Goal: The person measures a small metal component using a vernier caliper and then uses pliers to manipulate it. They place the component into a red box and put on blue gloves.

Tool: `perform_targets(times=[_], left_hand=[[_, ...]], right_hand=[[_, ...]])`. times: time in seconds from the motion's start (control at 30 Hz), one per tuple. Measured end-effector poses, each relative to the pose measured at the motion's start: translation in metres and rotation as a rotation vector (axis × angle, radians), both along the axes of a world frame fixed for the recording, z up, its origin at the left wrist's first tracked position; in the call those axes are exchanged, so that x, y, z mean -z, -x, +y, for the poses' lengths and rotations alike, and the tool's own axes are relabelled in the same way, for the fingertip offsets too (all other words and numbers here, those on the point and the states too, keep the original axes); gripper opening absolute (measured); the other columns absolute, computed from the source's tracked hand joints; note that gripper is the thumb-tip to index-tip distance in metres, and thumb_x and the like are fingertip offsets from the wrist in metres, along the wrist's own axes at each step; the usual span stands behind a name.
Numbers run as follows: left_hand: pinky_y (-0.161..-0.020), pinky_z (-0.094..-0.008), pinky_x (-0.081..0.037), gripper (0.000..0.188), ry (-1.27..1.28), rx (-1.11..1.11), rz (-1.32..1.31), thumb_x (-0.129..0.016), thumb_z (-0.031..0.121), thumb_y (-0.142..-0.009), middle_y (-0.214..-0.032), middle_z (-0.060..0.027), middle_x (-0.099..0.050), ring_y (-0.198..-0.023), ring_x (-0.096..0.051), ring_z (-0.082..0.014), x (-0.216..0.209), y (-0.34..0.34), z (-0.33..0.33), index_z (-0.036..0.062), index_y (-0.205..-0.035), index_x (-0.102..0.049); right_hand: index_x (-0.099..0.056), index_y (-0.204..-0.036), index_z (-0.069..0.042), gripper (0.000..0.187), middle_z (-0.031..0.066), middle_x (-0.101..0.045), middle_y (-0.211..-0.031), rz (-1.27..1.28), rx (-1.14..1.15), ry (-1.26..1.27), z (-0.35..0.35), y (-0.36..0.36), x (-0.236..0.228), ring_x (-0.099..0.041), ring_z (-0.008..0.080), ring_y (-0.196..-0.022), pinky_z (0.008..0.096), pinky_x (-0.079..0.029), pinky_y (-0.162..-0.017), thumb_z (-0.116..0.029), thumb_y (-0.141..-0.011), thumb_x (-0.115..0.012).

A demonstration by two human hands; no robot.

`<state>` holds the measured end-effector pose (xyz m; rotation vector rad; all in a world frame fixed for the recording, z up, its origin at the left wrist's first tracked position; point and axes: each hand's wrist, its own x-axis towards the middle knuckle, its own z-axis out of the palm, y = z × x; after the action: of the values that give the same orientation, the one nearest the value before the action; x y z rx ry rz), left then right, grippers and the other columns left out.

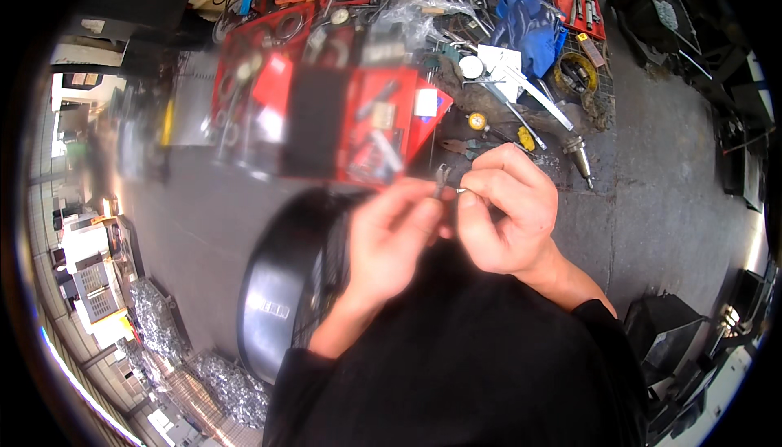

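Observation:
My left hand [389, 239] has its thumb and fingers closed on a small, narrow dark metal piece [442, 180] that stands up between the fingertips. Just beside it, my right hand [511, 211] pinches a thin, shiny metal bit [462, 191] between thumb and forefinger. The two sets of fingertips nearly meet, and I cannot tell whether the two pieces touch. Beyond the hands lie pliers [459, 146], a yellow-rimmed dial gauge [476, 121] and a small yellow object [526, 138]. A tapered metal tool holder [577, 156] lies farther right.
Red trays [379, 121] of parts, partly blurred, fill the left of the cluttered bench. Behind are clear plastic wrap [407, 19], a blue cloth [528, 35] and a yellow ring-shaped container [575, 74]. A black drum-shaped fan [265, 284] stands left of my forearm. Metal shavings [232, 386] are heaped lower left.

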<state>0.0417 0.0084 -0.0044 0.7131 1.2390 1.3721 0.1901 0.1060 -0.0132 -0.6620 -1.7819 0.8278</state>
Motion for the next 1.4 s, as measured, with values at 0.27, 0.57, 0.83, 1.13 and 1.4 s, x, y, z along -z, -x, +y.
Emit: perform_targets(times=[0.27,0.57,0.83,1.13,1.4], left_hand=[[-0.075,-0.0243,-0.052,0.017,-0.143,-0.107,0.341,-0.064,0.0,-0.102,-0.108,-0.0077,-0.068,-0.087,-0.063,-0.0117,0.005,-0.003,0.002,-0.005,-0.117,-0.069],[-0.086,-0.0276,-0.05,0.01,-0.209,-0.147,0.764,-0.067,-0.001,-0.099,-0.104,-0.01,-0.066,-0.095,-0.062,-0.0166,0.013,0.0,0.005,-0.0064,-0.107,-0.067],[-0.081,-0.0298,-0.053,0.013,-0.085,-0.191,0.557,-0.067,0.0,-0.095,-0.098,-0.0097,-0.067,-0.091,-0.067,-0.0173,0.013,-0.001,0.007,-0.0037,-0.107,-0.068],[-0.074,-0.0254,-0.053,0.013,0.01,-0.095,0.202,-0.062,0.004,-0.102,-0.094,-0.0034,-0.067,-0.082,-0.065,-0.0098,0.004,0.003,0.011,-0.0038,-0.111,-0.067],[-0.07,-0.0222,-0.05,0.015,-0.004,-0.057,0.055,-0.061,0.005,-0.103,-0.091,-0.0015,-0.068,-0.078,-0.064,-0.0074,0.006,0.004,0.01,-0.003,-0.114,-0.067]], right_hand=[[-0.071,-0.088,0.002,0.005,0.0066,-0.06,-0.076,0.007,-0.117,0.307,-0.013,0.0,0.005,-0.056,0.0121,-0.057,0.0276,-0.042,-0.05,0.001,-0.084,-0.07],[-0.069,-0.08,-0.001,0.004,0.0063,-0.058,-0.069,-0.077,-0.069,0.236,-0.012,0.01,0.006,-0.056,0.0172,-0.054,0.031,-0.043,-0.049,-0.003,-0.081,-0.073],[-0.07,-0.086,-0.006,0.012,0.0061,-0.062,-0.073,-0.14,0.006,0.176,-0.006,0.01,-0.006,-0.062,0.0238,-0.059,0.0321,-0.049,-0.053,-0.003,-0.077,-0.077],[-0.072,-0.093,-0.002,0.019,0.0079,-0.067,-0.086,-0.007,-0.043,0.061,0.007,0.005,0.0,-0.065,0.0174,-0.065,0.0275,-0.051,-0.054,0.005,-0.076,-0.077],[-0.072,-0.095,0.0,0.02,0.0087,-0.069,-0.09,0.149,-0.056,0.138,0.011,0.015,0.001,-0.067,0.0137,-0.069,0.0241,-0.052,-0.053,0.008,-0.077,-0.076]])
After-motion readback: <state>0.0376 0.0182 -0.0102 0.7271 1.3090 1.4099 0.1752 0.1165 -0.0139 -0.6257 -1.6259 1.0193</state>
